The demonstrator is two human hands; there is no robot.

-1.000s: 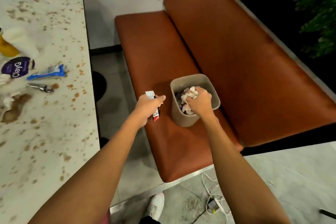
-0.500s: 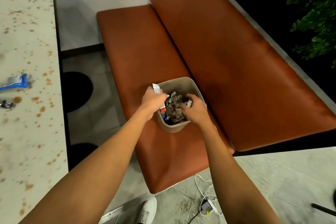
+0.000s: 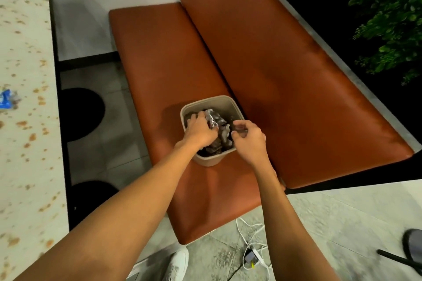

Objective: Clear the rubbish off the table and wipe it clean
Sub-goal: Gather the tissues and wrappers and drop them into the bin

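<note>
Where the rubbish is lying: crumpled silvery foil wrappers and pale scraps (image 3: 217, 121) are sitting heaped inside the beige square plastic bin (image 3: 206, 101), which is standing on the orange padded seat (image 3: 159, 52) near the middle of the view.
Left grip (image 3: 201, 131): reaching in from the bin's 7 o'clock, palm down on the heap; its fingertips are sinking out of sight, so I cannot tell whether it is grasping or only pressing.
Right grip (image 3: 250, 141): hovering at the bin's 4 o'clock rim, fingers loosely curled, released, nothing showing in it.
Handling: the wrappers are looking light, thin, crinkly and springy; a flat push is probably what is keeping them down, and a bunched fold is likely offering a surer hold than a slick flat face.
Left to clear: a blue plastic wrapper (image 3: 5, 99) is lying at 9 o'clock on the pale speckled bench (image 3: 25, 52); taking it by a crimped end is looking safest.
</note>
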